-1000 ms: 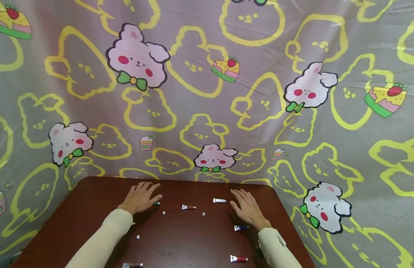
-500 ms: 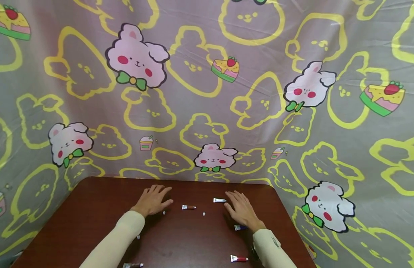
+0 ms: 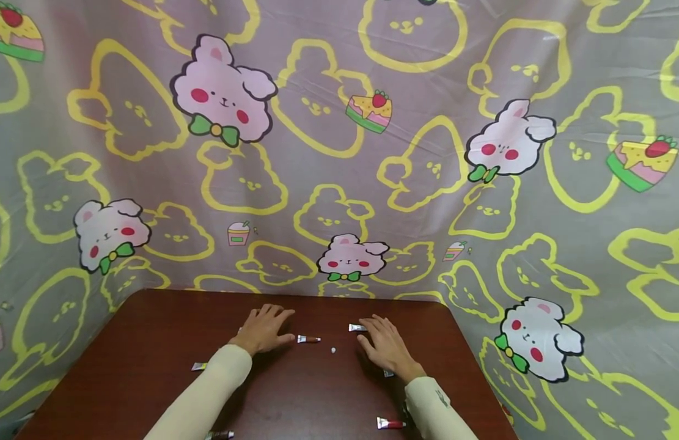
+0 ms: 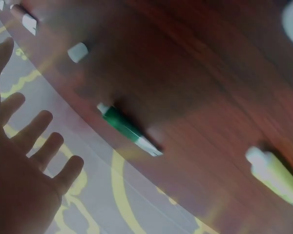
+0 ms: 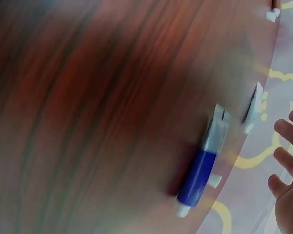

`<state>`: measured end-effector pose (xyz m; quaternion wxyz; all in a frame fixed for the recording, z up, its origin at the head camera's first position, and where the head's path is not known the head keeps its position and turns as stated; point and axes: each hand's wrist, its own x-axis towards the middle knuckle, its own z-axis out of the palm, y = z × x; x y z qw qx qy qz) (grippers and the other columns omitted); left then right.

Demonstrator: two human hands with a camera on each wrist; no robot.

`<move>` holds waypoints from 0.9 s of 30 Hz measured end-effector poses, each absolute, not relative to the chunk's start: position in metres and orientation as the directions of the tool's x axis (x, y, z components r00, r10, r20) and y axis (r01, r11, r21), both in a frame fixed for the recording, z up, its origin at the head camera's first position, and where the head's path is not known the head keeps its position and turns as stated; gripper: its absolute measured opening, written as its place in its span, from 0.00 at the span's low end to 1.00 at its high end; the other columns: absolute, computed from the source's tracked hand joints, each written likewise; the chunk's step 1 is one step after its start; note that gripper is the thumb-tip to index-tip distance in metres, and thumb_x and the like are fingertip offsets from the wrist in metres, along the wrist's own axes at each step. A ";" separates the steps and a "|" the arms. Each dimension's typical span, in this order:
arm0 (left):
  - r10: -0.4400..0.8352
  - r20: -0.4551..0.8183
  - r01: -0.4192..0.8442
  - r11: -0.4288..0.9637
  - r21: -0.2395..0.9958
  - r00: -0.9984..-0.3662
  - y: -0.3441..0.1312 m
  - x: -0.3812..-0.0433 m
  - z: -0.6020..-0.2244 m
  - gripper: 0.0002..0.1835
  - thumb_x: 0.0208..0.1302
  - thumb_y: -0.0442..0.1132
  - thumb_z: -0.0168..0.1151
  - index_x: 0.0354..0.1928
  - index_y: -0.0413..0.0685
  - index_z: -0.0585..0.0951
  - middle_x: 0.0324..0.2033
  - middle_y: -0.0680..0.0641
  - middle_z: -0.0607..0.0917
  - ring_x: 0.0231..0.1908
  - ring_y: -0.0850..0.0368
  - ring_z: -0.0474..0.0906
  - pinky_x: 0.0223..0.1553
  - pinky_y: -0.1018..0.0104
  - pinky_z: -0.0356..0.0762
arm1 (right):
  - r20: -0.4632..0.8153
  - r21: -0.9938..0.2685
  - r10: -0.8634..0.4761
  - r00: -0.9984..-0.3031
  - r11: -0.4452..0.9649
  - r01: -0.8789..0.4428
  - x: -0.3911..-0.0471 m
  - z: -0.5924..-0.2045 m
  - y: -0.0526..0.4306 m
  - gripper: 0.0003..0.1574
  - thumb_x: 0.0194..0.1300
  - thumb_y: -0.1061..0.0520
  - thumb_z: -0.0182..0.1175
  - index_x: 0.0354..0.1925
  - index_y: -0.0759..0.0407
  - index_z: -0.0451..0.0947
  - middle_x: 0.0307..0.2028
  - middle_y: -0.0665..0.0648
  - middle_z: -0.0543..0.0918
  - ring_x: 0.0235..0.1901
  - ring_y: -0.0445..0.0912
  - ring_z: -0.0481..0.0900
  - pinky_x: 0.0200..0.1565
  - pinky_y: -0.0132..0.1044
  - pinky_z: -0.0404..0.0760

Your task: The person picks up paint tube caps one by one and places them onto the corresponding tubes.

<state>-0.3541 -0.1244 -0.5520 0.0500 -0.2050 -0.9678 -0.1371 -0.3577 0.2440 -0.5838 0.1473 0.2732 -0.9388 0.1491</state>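
Observation:
My left hand (image 3: 264, 330) hovers over the table's far left-centre with fingers spread, holding nothing. Beyond its fingertips in the left wrist view lie a green paint tube (image 4: 121, 125) and a loose white cap (image 4: 78, 52); the hand and sleeve mostly hide them in the head view. A yellow paint tube (image 4: 276, 180) lies nearer the sleeve. Between the hands is a brown paint tube (image 3: 308, 339). My right hand (image 3: 387, 345), also spread and holding nothing, has its fingertips right by a white paint tube (image 3: 357, 328). Under its wrist lies a blue paint tube (image 5: 198, 176), partly covered in the head view.
A red paint tube (image 3: 390, 423) lies near the right sleeve, and a dark brown tube (image 3: 222, 435) at the bottom edge by the left sleeve. A small white cap (image 3: 333, 350) sits mid-table. A patterned curtain (image 3: 328, 153) surrounds the dark wooden table (image 3: 311, 397).
Both hands have moved inward, the left to the right and the right to the left. The yellow tube has come into view from behind the left sleeve; two caps have become hidden.

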 end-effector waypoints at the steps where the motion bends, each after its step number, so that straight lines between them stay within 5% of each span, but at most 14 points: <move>1: 0.384 0.154 0.412 0.877 0.246 -0.910 -0.122 -0.355 -0.552 0.35 0.72 0.58 0.71 0.75 0.52 0.77 0.68 0.38 0.80 0.71 0.35 0.72 0.69 0.29 0.69 | 0.354 -0.203 -0.473 -0.807 0.803 -0.560 -0.357 -0.584 0.242 0.31 0.81 0.46 0.56 0.71 0.62 0.78 0.67 0.64 0.84 0.74 0.68 0.73 0.75 0.70 0.67; 27: 0.423 0.125 0.440 0.852 0.285 -0.898 -0.090 -0.362 -0.557 0.30 0.69 0.52 0.76 0.68 0.50 0.82 0.65 0.40 0.83 0.70 0.36 0.74 0.68 0.31 0.70 | 0.324 -0.130 -0.546 -0.773 0.783 -0.608 -0.354 -0.588 0.209 0.31 0.77 0.44 0.61 0.66 0.64 0.82 0.63 0.65 0.86 0.66 0.62 0.82 0.69 0.57 0.79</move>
